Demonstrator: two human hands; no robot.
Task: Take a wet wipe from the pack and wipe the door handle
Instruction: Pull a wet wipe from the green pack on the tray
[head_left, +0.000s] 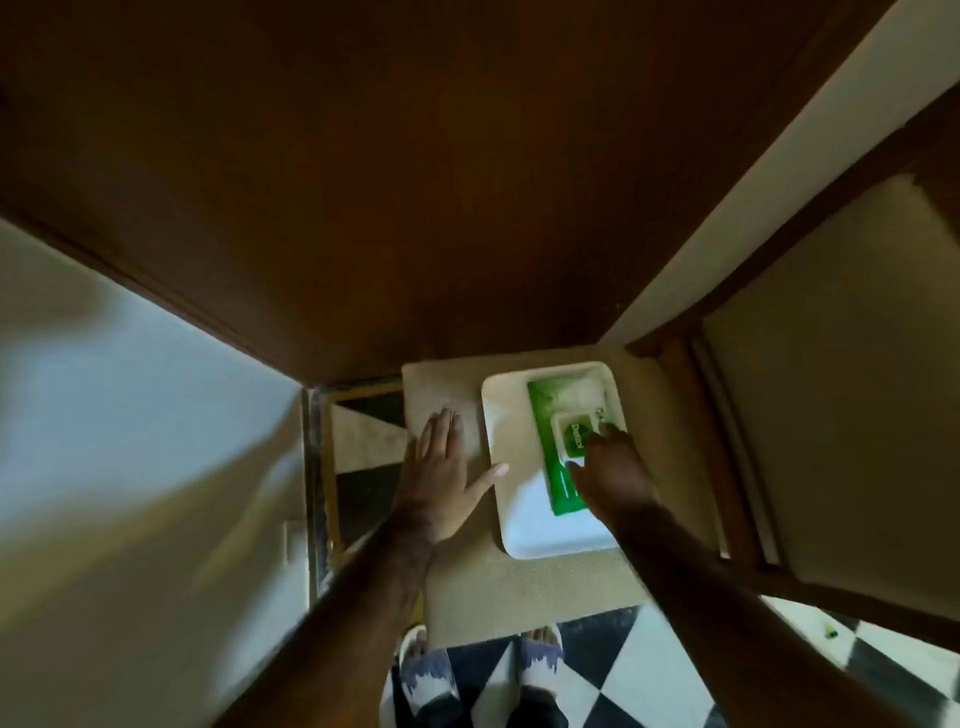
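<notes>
- Head view: my right hand (610, 470) is down on the green wipe pack (553, 441), fingers at its flap; I cannot tell whether they grip.
- That pack lies in a white tray (524, 525) on a beige stool (519, 587).
- My left hand (441, 470) rests open and flat, left of the tray.
- I judge the pack soft and light; best pinch the wipe at the flap opening.
</notes>
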